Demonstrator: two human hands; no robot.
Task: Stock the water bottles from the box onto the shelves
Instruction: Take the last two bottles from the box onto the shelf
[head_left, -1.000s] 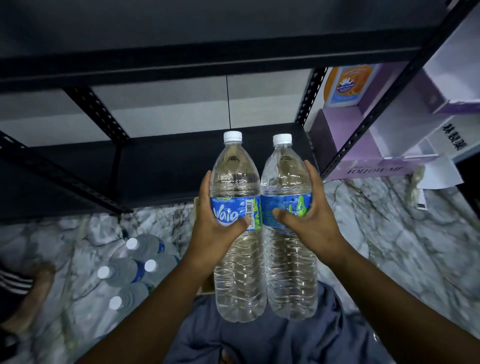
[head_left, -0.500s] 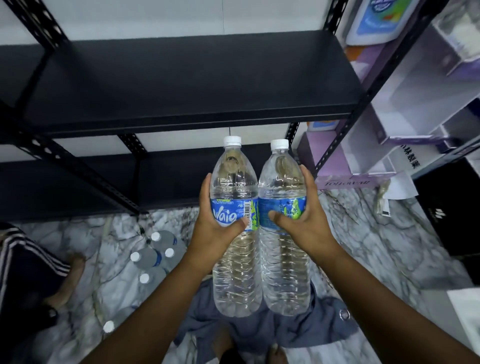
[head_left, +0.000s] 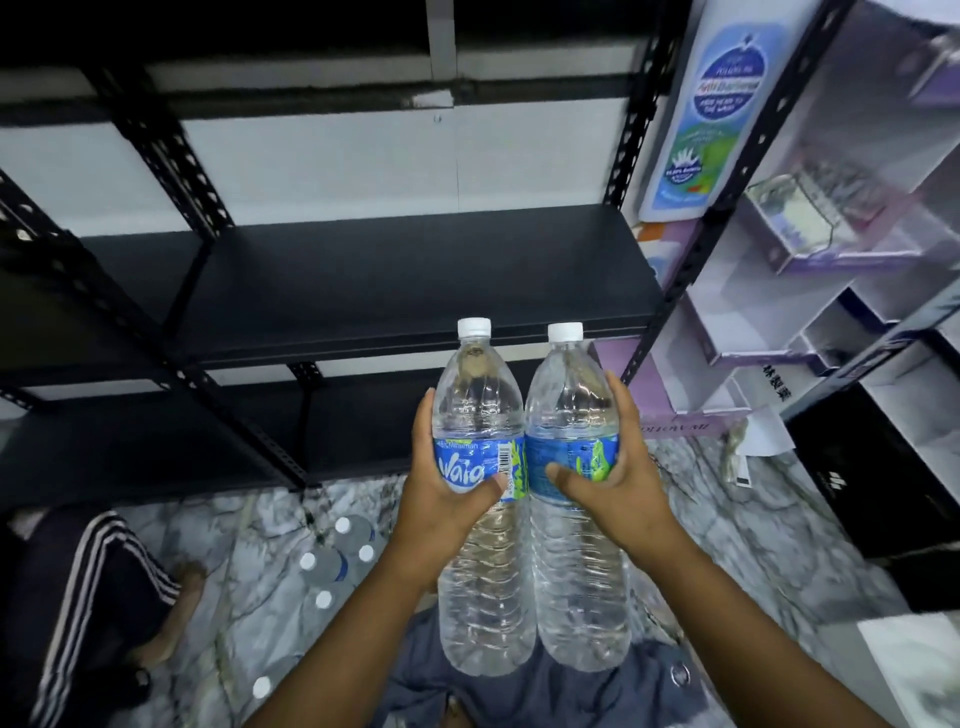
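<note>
Two large clear water bottles with white caps and blue labels stand upright side by side in front of me. My left hand (head_left: 441, 499) grips the left bottle (head_left: 480, 405) at its label. My right hand (head_left: 618, 483) grips the right bottle (head_left: 571, 400) the same way. Their caps reach the front edge of a black metal shelf (head_left: 395, 280), which is bare. A lower black shelf (head_left: 156, 447) sits behind and below the bottles. Several more bottles (head_left: 337, 561) stand on the marble floor at the lower left. The box is not in view.
Black perforated shelf posts (head_left: 670, 291) frame the shelves. To the right, a neighbouring rack holds purple and white cartons (head_left: 779, 312) and a tall white bottle with a blue label (head_left: 701, 114). Another person's striped trouser leg and bare foot (head_left: 93, 597) are at the left. A black case (head_left: 872, 478) stands at the right.
My view has risen: the shelves sit lower in frame and a higher shelf level shows. Both bottles stay in my hands, lifted toward the middle shelf edge.
</note>
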